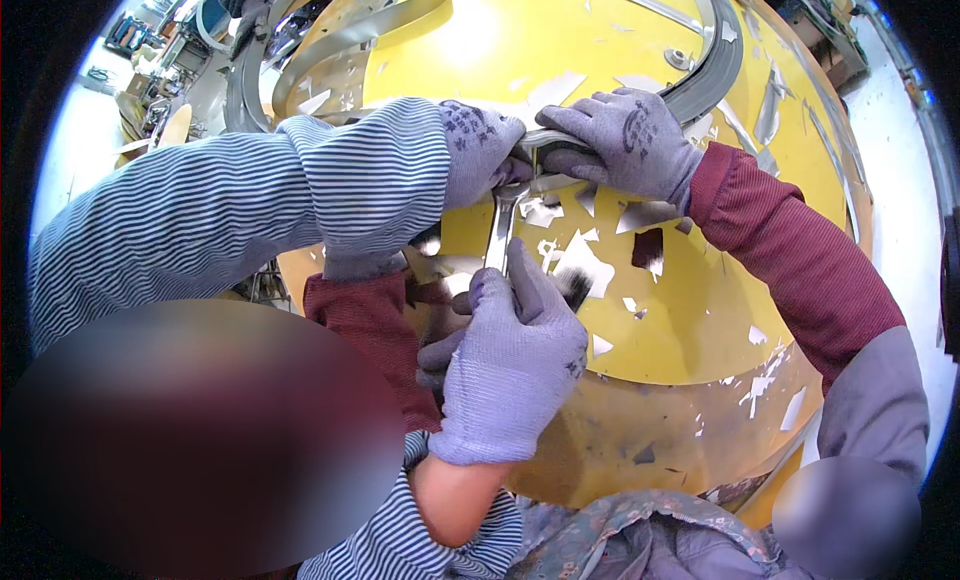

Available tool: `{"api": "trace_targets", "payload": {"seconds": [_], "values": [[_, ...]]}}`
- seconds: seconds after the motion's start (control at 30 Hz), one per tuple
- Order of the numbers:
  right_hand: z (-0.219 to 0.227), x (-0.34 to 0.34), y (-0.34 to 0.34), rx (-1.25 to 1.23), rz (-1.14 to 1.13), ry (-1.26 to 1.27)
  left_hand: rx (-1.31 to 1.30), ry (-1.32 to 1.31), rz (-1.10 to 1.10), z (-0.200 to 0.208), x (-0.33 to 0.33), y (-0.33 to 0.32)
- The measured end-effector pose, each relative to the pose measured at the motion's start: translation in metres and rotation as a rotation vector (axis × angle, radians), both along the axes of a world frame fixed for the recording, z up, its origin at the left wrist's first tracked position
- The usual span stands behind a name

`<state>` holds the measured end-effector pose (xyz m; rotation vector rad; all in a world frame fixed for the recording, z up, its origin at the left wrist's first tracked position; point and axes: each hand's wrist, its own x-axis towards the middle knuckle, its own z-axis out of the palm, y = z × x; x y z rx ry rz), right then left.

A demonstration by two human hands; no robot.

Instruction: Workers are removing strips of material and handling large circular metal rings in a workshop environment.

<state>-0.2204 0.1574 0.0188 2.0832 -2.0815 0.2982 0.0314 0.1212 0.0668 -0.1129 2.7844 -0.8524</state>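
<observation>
We see the strip point(712, 78) sweeping in an arc around the upper right of the yellow surface point(600, 55) and running down under our right hand point(632, 140). It is dull dark grey, ribbed along its length, with a paler, smoother inner edge; a round metal disc point(678, 59) sits just inside the curve. The fingers of our right hand are bent over the strip's near end, clasping it. Our left hand is hidden behind a co-worker's striped sleeve point(240, 185), so we cannot tell how its fingers stand; only the maroon sleeve point(365, 315) and a bit of grey cuff show. The co-worker's left hand point(480, 150) is beside our right hand, its fingers curled at the strip's end. The co-worker's right hand point(510, 370) pinches a shiny silver wrench point(500, 230), whose head reaches up to the strip just under those fingers. Torn grey and white scraps point(585, 265) litter the surface, some darkened with soot-like smudges. As for writing, the pale grey-lilac gloves bear dark printed marks point(645, 130) on their backs, too small and creased for us to read.
</observation>
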Motion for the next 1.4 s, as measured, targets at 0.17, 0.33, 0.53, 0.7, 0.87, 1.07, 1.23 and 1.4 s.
{"api": "trace_targets", "payload": {"seconds": [0.17, 0.33, 0.53, 0.7, 0.87, 1.07, 1.23, 1.4], "values": [[-0.004, -0.003, 0.004, 0.006, -0.012, 0.020, 0.076, -0.017, -0.032, -0.006, 0.004, -0.011], [0.006, 0.001, -0.004, 0.031, 0.001, 0.026, -0.117, -0.071, -0.116, -0.003, 0.012, -0.018], [0.002, 0.000, -0.002, 0.053, -0.024, 0.008, -0.111, -0.019, -0.180, -0.010, 0.022, -0.028], [0.002, 0.000, 0.000, 0.066, -0.026, -0.024, -0.766, -0.296, -0.488, -0.016, 0.035, -0.022], [0.004, 0.001, -0.006, 0.033, -0.005, 0.015, -0.406, -0.103, -0.328, -0.027, 0.035, -0.024], [0.000, 0.000, -0.001, 0.022, -0.014, -0.021, -0.312, -0.221, -0.380, -0.016, 0.024, -0.027], [0.000, -0.001, -0.001, 0.048, -0.023, -0.032, -0.459, -0.198, -0.484, -0.023, 0.021, -0.027], [0.009, 0.002, -0.006, 0.030, -0.009, -0.010, -0.350, -0.180, -0.302, -0.009, 0.023, -0.019]]}}
